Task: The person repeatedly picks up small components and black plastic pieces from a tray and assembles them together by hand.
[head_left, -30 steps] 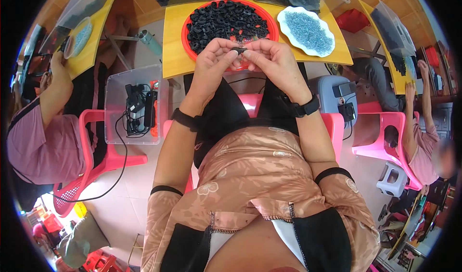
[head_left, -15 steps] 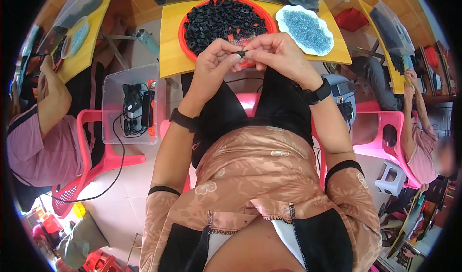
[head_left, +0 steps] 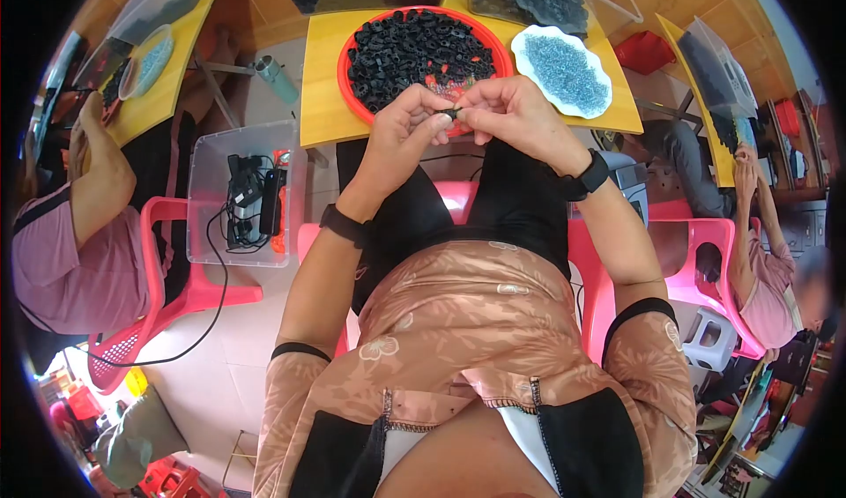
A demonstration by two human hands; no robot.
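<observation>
Between the fingertips of both hands is a small black part, mostly covered by the fingers. My left hand pinches it from the left side. From the right, my right hand has thumb and forefinger closed at its other end. Just beyond the hands lies a round red tray heaped with small black pieces, with its red bottom showing near the fingers. To the right of it, a white scalloped plate holds many tiny bluish clear pieces.
The tray and plate rest on a yellow table, with clear bins of dark parts behind. A clear box with chargers and cables stands at left. Co-workers sit on both sides, one in a pink shirt on a pink chair.
The view has shifted slightly, so the table, tray and hands appear a little lower and further right. Both hands still hold the small black part together.
</observation>
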